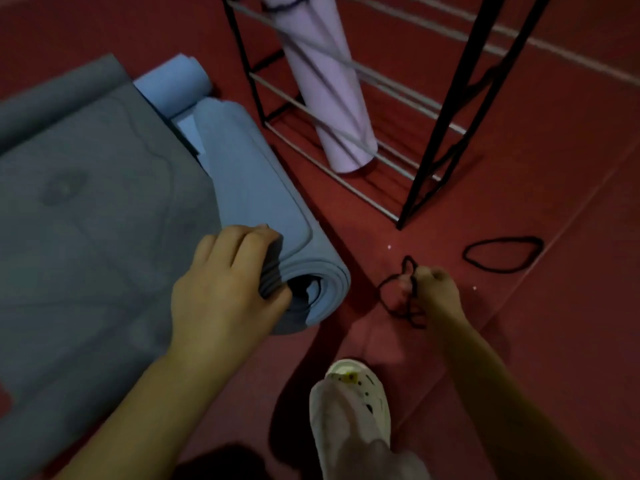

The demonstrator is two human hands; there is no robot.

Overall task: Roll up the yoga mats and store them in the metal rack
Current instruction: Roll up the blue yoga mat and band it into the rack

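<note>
**Blue mat rolled, band in hand**

My left hand [225, 285] grips the near end of the blue roll [263, 209], fingers curled over the top and thumb against the spiral of layers at its open end. The roll lies on the red floor [519, 341], along the right edge of the grey mat [97, 209], which is spread flat beside it with its far end curled up. Behind the roll's far end lies a second, lighter blue mat [173, 84], loosely rolled.

My right hand [433, 292] is closed around a black band [401, 296], whose loops hang out from my fist towards the roll. The hand is blurred, so I cannot tell which fingers pinch it. Another black band [502, 252] lies in an open loop on the floor, further right, near the rack's front leg.

The rack [446, 123] stands beyond, black frame with silver bars. A lilac mat [322, 84] stands tilted inside it, rolled up, with a dark band round its top, its lower end near the bottom bars.

My shoe [353, 400], pale with holes, is on the floor between my arms.
</note>
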